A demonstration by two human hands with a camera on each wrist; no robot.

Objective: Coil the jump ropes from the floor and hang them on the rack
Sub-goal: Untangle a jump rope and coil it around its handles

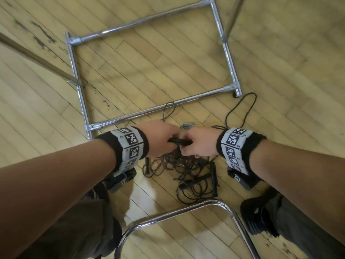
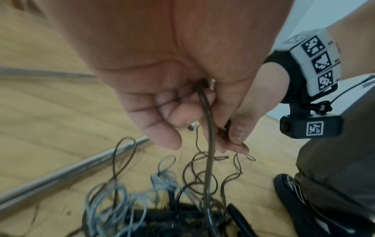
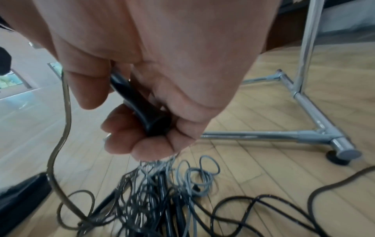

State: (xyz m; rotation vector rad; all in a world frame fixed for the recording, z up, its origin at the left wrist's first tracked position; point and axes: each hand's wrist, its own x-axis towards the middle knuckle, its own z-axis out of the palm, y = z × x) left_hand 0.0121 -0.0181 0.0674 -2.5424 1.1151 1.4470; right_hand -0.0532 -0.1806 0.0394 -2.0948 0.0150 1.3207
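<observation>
Progress looks early: right hand (image 3: 142,89) fingers (image 3: 119,128) clamp a black handle (image 3: 140,102), left hand (image 2: 162,80) fingers pinch its cord (image 2: 209,144); below them jump ropes (image 1: 184,171) lie tangled on the floor, rack (image 1: 149,64) bare

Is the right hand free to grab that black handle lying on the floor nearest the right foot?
Probably not right away. The right hand already grips a black handle, so it is occupied. The floor handle lies uncovered at the edge of the rope tangle, below that hand, so nothing else seems to block it.
</observation>
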